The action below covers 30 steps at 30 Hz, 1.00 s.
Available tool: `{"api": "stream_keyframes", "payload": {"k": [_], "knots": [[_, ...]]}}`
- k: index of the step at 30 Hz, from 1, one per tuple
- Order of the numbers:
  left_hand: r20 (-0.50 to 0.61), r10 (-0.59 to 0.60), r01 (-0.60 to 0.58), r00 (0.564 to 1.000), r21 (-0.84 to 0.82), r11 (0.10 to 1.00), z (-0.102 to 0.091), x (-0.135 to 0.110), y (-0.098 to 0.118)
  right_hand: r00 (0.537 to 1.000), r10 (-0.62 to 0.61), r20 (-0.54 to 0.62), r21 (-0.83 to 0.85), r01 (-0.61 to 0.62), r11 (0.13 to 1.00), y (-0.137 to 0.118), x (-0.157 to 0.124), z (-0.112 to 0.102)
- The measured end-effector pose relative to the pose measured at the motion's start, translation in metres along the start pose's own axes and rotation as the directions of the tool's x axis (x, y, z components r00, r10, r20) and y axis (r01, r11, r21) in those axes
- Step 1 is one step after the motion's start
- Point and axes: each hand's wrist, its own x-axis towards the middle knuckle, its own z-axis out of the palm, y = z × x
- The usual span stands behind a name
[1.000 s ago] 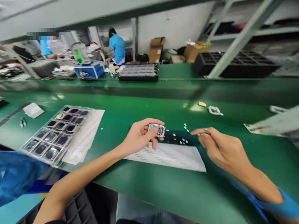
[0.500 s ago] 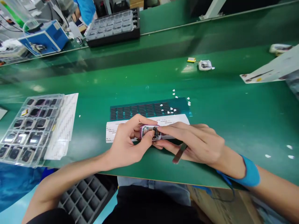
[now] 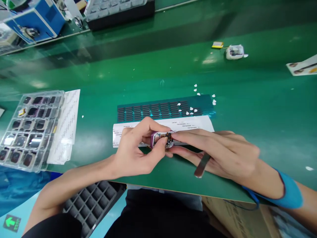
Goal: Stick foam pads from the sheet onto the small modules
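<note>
My left hand (image 3: 140, 150) is closed around a small opened watch-like device (image 3: 156, 136) with a white and purple case, its circuit parts facing up. The left thumb presses on the inside of the case. My right hand (image 3: 218, 150) has its index finger and thumb at the device's right end, touching it. Tucked in the right palm is a flat, dark metal strip-like tool (image 3: 202, 165), its end sticking out below the hand. Under the hands lie a white printed sheet (image 3: 198, 125) and a teal sheet of black adhesive-like strips (image 3: 153, 110).
At left stands a clear tray (image 3: 29, 132) of watch-like devices, over white printed paper (image 3: 71, 122). Small white pieces (image 3: 195, 90) lie scattered. Farther back are an opened white device (image 3: 235, 52) and a yellow battery (image 3: 217, 45). A blue box (image 3: 37, 19) and black tray (image 3: 121, 15) stand behind.
The view has shifted down and closer. Both hands stay on the device, which is tilted a little more, with the right hand slightly farther right in view.
</note>
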Motion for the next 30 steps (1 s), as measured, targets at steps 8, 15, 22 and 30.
{"api": "stream_keyframes", "payload": {"k": [8, 15, 22, 30], "knots": [[0.028, 0.133, -0.136, 0.991, 0.265, 0.955, -0.002, -0.002, 0.004, 0.998, 0.000, 0.057, -0.065, 0.004, 0.998, -0.001, 0.000, 0.000], [0.015, 0.061, -0.062, 0.998, 0.264, 0.963, -0.010, 0.006, 0.007, 0.993, 0.106, 0.058, 0.005, -0.107, 0.994, -0.002, 0.004, -0.001], [0.050, -0.010, 0.000, 0.999, 0.201, 0.980, -0.007, 0.004, 0.000, 0.987, 0.153, 0.039, 0.130, -0.157, 0.979, 0.007, 0.003, 0.001], [0.031, -0.062, 0.058, 0.998, 0.111, 0.992, -0.005, 0.002, 0.002, 0.997, 0.073, 0.010, -0.056, -0.072, 0.996, 0.008, -0.005, 0.002]]}}
